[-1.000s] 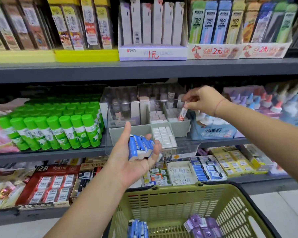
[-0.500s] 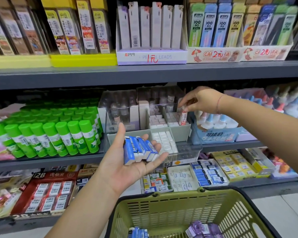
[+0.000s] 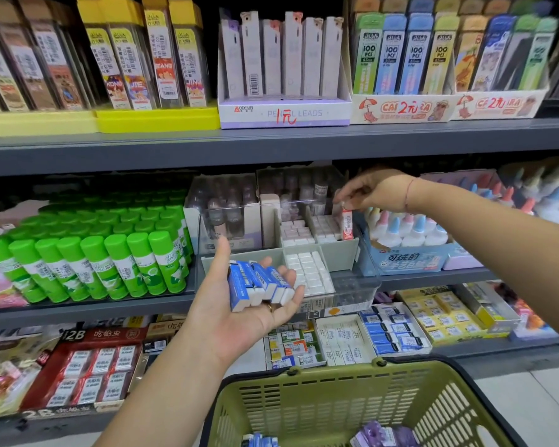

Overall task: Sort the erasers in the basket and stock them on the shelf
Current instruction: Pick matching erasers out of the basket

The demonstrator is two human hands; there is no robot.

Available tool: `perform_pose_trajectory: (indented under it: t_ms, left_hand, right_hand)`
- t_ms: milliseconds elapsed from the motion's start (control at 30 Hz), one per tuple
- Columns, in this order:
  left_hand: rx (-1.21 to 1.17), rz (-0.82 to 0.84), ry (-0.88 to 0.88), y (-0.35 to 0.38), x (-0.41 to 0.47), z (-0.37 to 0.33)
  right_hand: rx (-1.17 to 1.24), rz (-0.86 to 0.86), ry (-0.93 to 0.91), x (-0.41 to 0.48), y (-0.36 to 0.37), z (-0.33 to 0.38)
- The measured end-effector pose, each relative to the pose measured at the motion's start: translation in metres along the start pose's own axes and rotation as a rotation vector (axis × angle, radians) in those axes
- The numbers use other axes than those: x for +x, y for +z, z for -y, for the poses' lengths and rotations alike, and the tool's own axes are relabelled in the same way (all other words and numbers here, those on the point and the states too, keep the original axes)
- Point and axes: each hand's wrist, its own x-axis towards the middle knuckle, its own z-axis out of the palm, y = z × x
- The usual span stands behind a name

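My left hand (image 3: pixel 239 317) is palm up in front of the middle shelf and holds several blue-sleeved erasers (image 3: pixel 259 283) with its fingers curled under them. My right hand (image 3: pixel 373 190) reaches over a grey divided tray (image 3: pixel 339 250) of white erasers and pinches the top of a red-and-white eraser (image 3: pixel 347 223), which stands upright at the tray's right rear compartment. A green basket (image 3: pixel 320 401) sits below, with blue erasers (image 3: pixel 259 441) and purple erasers (image 3: pixel 384 435) on its bottom.
Green glue sticks (image 3: pixel 110 253) fill the shelf to the left, white glue bottles (image 3: pixel 410 233) in a blue box stand to the right. Boxed erasers (image 3: pixel 394 333) line the lower shelf. Pencil-lead boxes (image 3: pixel 284 69) stand on the top shelf.
My right hand has lowered the red-and-white eraser further into the tray's right rear compartment. My left hand with the blue erasers has stayed nearly in place.
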Motion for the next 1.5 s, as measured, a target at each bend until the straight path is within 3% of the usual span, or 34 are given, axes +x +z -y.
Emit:
perform_pose_trajectory:
  t_ms: [333, 600, 733, 967, 1500]
  left_hand:
    - [0.018, -0.01, -0.007, 0.001, 0.0, 0.001]
    - [0.029, -0.01, -0.007, -0.001, 0.001, 0.0]
    - [0.035, -0.013, -0.01, 0.0, 0.001, 0.002]
    - [0.03, -0.003, -0.007, -0.003, 0.0, -0.001]
    - [0.015, 0.013, -0.003, -0.003, -0.003, 0.001]
  right_hand:
    - [0.009, -0.006, 0.07, 0.009, 0.003, -0.004]
    - [0.217, -0.017, 0.066, 0.005, 0.005, -0.01]
    - [0.186, -0.046, 0.079, 0.006, 0.011, -0.014]
    - [0.003, -0.104, -0.099, -0.002, 0.037, -0.015]
    - [-0.28, -0.146, -0.066, -0.025, 0.05, -0.002]
